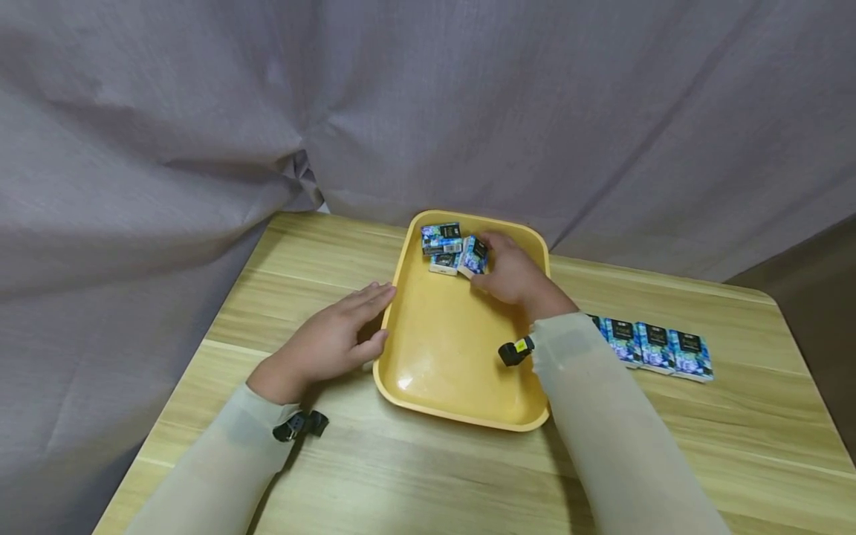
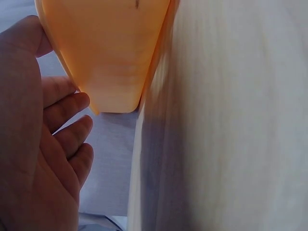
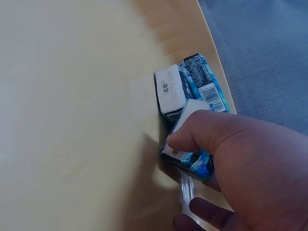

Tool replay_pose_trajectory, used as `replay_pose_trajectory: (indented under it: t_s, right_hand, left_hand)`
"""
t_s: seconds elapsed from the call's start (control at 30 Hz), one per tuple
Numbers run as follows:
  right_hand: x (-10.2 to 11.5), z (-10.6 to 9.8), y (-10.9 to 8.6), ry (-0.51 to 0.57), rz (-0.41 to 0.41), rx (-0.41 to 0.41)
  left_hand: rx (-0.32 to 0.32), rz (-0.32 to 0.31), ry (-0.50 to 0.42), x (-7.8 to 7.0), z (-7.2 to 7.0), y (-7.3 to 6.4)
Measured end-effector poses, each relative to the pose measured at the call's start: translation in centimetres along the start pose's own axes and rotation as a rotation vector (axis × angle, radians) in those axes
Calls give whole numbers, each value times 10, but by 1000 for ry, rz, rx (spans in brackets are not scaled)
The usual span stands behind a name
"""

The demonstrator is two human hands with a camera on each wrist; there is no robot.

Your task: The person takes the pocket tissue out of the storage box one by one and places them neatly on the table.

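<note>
My right hand (image 1: 511,271) reaches into the far end of a yellow tray (image 1: 455,334), pinching a small blue floral pack (image 1: 473,256) between thumb and fingers. In the right wrist view the thumb lies against a white side of this pack (image 3: 191,107), which is tilted. Close beside it in the tray are two more packs: one lies low (image 1: 443,263), and another (image 1: 441,236) overlaps it from behind. My left hand (image 1: 334,334) is at the tray's left side, fingers extended and fingertips at the rim. In the left wrist view its fingers are slightly bent beside the tray wall (image 2: 103,57).
Several matching packs (image 1: 655,347) stand in a row on the wooden table (image 1: 401,475), right of the tray; the right forearm partly covers the row. A grey curtain (image 1: 468,111) hangs behind the table's far edge.
</note>
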State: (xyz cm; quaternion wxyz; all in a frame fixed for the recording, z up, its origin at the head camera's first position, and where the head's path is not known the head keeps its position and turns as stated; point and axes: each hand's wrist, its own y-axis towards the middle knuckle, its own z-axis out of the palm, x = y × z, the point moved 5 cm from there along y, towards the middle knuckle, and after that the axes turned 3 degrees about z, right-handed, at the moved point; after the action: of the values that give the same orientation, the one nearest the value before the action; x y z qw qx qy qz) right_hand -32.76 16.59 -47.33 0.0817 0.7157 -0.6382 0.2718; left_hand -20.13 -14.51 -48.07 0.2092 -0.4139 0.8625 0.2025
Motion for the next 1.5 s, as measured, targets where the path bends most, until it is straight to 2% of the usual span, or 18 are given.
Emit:
replay_pose_trajectory:
  t_s: [0.23, 0.6, 0.83, 1.13, 1.5]
  right_hand:
    - [0, 0, 0, 2, 4, -14]
    - [2, -5, -2, 64, 3, -114]
    - [5, -11, -1, 37, -62, -187]
    - [17, -21, -7, 31, -133, -240]
    - [27, -35, -19, 61, -155, -237]
  left_hand:
    - [0, -3, 7, 0, -1, -1]
    - [4, -5, 12, -1, -1, -1]
    - [4, -6, 9, -3, -3, 0]
    - [7, -6, 16, -4, -4, 1]
    - [7, -3, 30, -4, -5, 3]
